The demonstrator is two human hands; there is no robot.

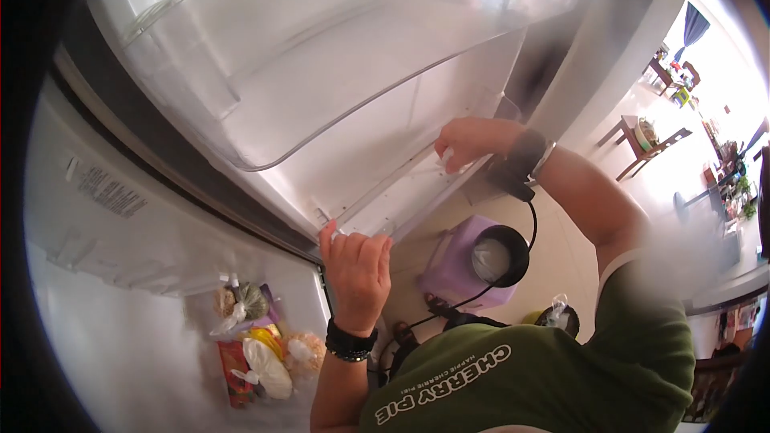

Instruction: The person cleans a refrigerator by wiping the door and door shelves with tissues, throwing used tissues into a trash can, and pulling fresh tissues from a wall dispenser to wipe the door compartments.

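An open refrigerator door shows its inner side, with a clear plastic door bin (337, 72) across the upper part. Below it lies a lower white door shelf (401, 196) dotted with small dark specks. My left hand (357, 269) rests at the near left end of that shelf, its fingers curled over the edge. Over the shelf's right part, my right hand (473, 143) is closed round something small and white that I cannot make out. Both wrists wear dark bands.
A purple stool (465, 265) with a black-rimmed bowl (493, 256) stands on the floor below. Bagged food (265, 361) lies in the lower left compartment. A black cable runs past the stool. A wooden chair (654, 144) stands at the far right.
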